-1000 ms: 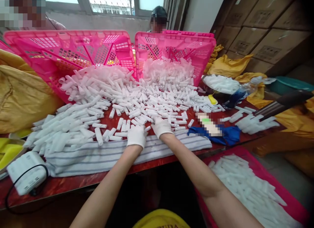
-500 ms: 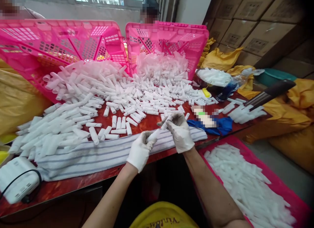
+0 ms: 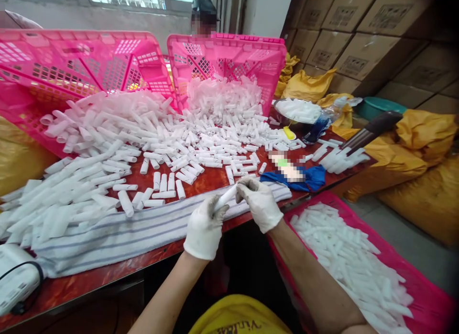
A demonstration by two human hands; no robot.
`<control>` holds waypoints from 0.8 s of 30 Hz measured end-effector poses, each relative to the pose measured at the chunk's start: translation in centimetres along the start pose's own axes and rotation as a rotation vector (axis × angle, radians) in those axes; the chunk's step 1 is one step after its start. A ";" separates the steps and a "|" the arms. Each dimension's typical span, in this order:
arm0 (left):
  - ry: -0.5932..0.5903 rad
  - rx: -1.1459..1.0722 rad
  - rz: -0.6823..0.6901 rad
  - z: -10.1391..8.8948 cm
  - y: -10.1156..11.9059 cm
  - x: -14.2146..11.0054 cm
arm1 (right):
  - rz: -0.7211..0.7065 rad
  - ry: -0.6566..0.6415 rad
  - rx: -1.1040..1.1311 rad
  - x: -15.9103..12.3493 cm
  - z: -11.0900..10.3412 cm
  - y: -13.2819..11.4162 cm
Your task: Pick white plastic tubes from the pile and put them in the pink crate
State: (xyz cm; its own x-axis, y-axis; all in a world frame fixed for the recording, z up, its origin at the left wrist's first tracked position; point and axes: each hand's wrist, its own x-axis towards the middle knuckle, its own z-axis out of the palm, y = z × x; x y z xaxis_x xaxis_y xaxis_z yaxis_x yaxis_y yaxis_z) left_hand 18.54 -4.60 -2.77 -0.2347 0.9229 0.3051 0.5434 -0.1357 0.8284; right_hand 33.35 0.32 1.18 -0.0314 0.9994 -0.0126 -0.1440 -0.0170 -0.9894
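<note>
Both my hands wear white gloves and meet over the table's front edge. My left hand (image 3: 203, 227) grips the lower end of a white plastic tube (image 3: 225, 198). My right hand (image 3: 260, 203) closes on the tube's upper end, where a small cap seems to sit; I cannot tell if it is seated. A large heap of white tubes and caps (image 3: 150, 142) covers the red table (image 3: 89, 276) ahead. A striped cloth (image 3: 118, 233) lies under my hands.
Two pink crates (image 3: 229, 61) lie tipped at the back, spilling tubes. A pink tray (image 3: 426, 300) of finished tubes sits low right. A metal bowl (image 3: 297, 111), blue cloth (image 3: 315, 178), yellow sacks, cardboard boxes and a white device (image 3: 16, 279) surround. A person sits behind the crates.
My hands left the heap, each carrying a piece, drew back toward me and came together; the right hand's piece now meets the tube's end. The view shifted right.
</note>
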 end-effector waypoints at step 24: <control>-0.384 0.630 0.454 -1.4 -3.7 9.5 | -0.157 0.303 -1.255 -1.6 -15.7 0.8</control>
State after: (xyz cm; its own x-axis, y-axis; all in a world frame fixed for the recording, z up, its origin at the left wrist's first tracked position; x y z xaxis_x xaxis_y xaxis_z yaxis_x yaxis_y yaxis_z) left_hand 13.15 4.19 -2.31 0.3398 0.9011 0.2691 0.8907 -0.4003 0.2156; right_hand 48.86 -0.79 -1.85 0.1485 0.9577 0.2464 0.8975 -0.0259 -0.4403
